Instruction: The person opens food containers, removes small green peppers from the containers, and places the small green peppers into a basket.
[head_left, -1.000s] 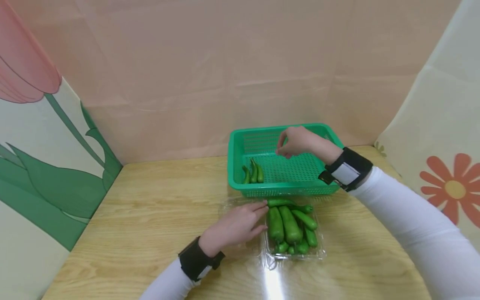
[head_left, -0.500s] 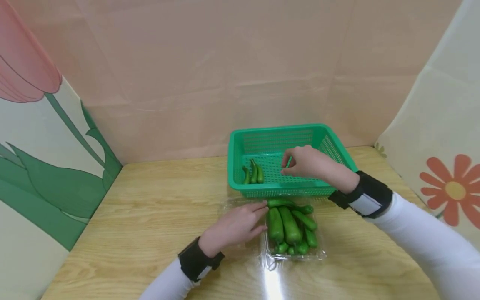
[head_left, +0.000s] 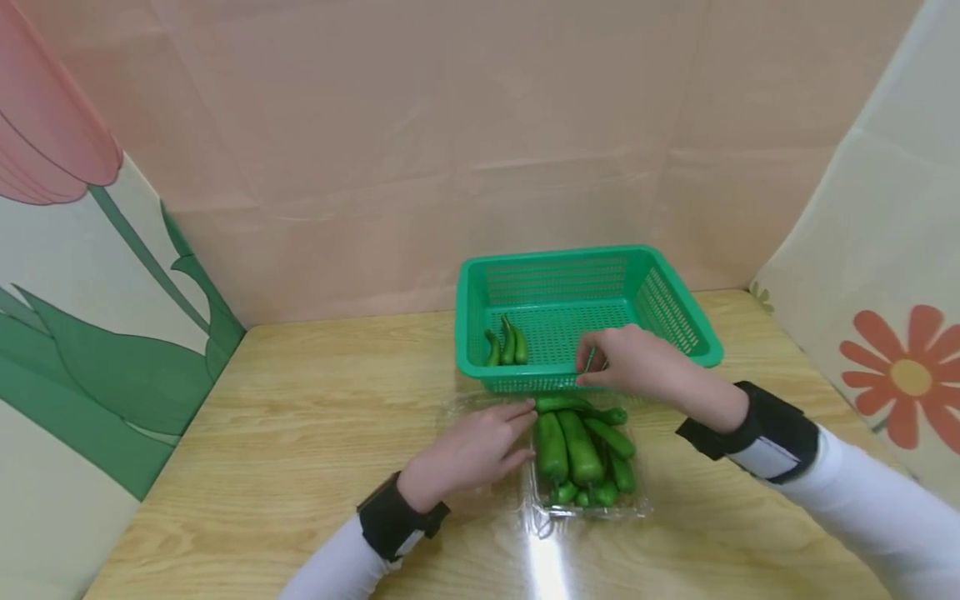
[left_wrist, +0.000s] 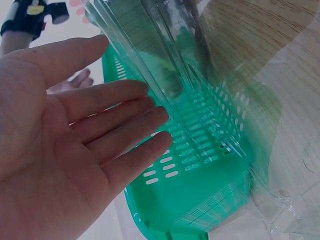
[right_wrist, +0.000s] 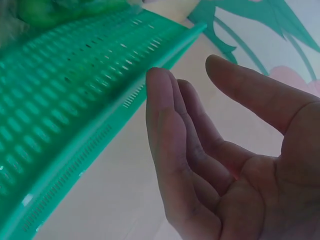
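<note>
Several green peppers [head_left: 581, 450] lie heaped in a clear plastic box [head_left: 600, 511] near the front of the table. My left hand [head_left: 476, 450] is at the box's left side, its fingers extended and the tips at the box edge. In the left wrist view the left palm [left_wrist: 65, 140] holds nothing. My right hand [head_left: 637, 367] hovers over the front rim of a green basket [head_left: 525, 382], just above the box. Its fingers are loosely bent, and in the right wrist view the thumb [right_wrist: 250, 90] stands apart from them with nothing between.
Several small green peppers [head_left: 508, 344] lie side by side in the basket's left part. Behind it hangs a pinkish cloth [head_left: 360, 200]. A flowered sheet [head_left: 885, 275] borders the wooden table [head_left: 322, 400] on the right, and a tulip-printed one [head_left: 97, 267] on the left.
My right hand has come back from over the middle of the basket, moving toward me and slightly right, down to its front rim. The left hand has stayed still.
</note>
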